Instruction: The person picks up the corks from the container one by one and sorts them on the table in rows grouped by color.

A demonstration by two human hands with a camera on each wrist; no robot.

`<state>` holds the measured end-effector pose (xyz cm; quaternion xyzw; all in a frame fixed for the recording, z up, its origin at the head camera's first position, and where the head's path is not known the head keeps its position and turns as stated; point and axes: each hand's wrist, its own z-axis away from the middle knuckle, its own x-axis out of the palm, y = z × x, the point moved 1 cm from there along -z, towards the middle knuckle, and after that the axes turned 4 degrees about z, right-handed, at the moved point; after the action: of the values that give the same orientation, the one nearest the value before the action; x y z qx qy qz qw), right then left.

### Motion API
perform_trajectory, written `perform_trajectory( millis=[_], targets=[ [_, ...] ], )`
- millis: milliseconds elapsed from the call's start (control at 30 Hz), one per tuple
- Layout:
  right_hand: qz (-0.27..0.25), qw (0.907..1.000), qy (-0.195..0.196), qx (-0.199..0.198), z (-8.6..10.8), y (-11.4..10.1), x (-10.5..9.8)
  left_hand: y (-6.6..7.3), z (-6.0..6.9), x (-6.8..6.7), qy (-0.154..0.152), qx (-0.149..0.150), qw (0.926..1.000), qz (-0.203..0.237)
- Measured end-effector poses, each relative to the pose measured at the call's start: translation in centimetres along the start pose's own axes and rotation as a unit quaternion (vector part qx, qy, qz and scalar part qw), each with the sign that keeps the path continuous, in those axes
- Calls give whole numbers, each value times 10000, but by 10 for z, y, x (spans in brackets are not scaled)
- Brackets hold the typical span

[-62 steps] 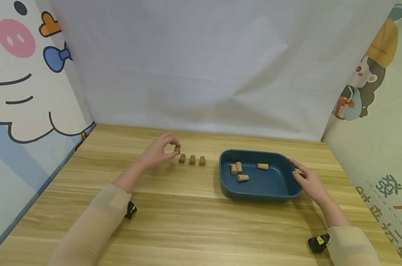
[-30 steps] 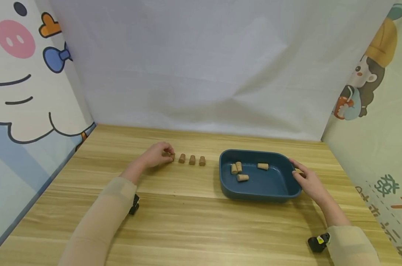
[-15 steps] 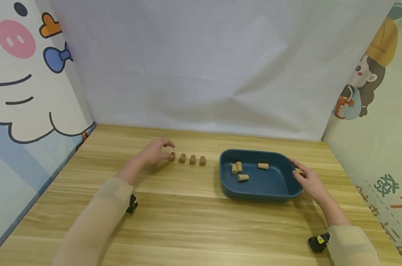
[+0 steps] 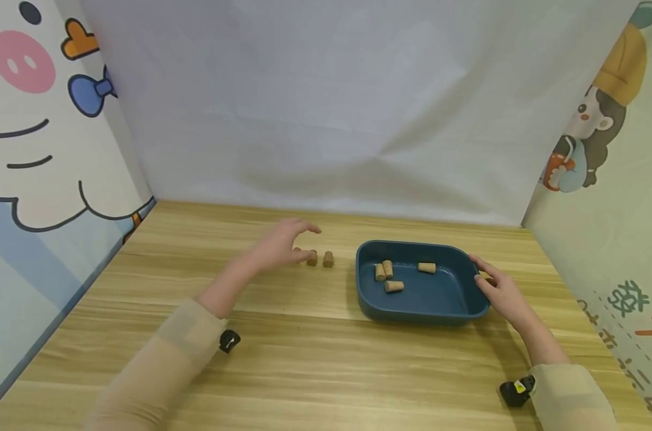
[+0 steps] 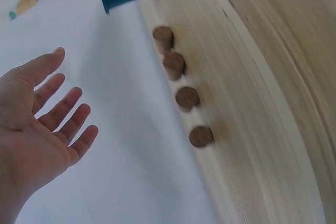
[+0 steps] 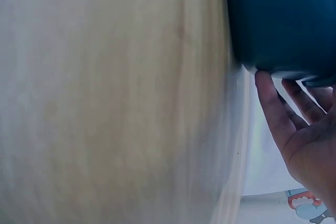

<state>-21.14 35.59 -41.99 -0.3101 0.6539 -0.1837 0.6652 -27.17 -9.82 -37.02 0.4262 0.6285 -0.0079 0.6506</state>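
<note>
My left hand [image 4: 278, 244] hovers by a row of brown tapered cork stoppers [image 4: 328, 259], thumb and fingers spread apart and holding nothing. It hides the left end of that row in the head view. In the left wrist view, several corks [image 5: 187, 98] stand in line on the table, apart from the hand [image 5: 39, 121]. My right hand [image 4: 505, 297] touches the outer right end of a dark blue box [image 4: 422, 316] with its fingertips; the right wrist view has its fingers [image 6: 273, 103] fairly straight against the wall. Several paler corks [image 4: 394, 287] lie inside the box.
A wood-grain table [image 4: 315, 365] carries everything. White cloth [image 4: 326, 120] hangs along its back edge. Cartoon-printed panels flank it, one at the left [image 4: 29, 197] and one at the right [image 4: 616, 239].
My left hand sets a cork upright at the left end of the row, lets go, then moves right over the row with fingers spread. My right hand and the box stay put.
</note>
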Motion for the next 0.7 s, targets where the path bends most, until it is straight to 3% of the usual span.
perform_trajectory(
  millis=[367, 500, 700],
  targets=[
    [-78, 9999, 1, -138, -1, -1, 0, 40, -18, 32, 65, 846, 9958, 352],
    [74, 9999, 41, -99, 0, -1, 0, 50, -29, 47, -161, 1027, 9935, 454],
    [105, 9999, -37, -94, -1, 0, 0, 58, -47, 67, -790, 1147, 9887, 553]
  ],
)
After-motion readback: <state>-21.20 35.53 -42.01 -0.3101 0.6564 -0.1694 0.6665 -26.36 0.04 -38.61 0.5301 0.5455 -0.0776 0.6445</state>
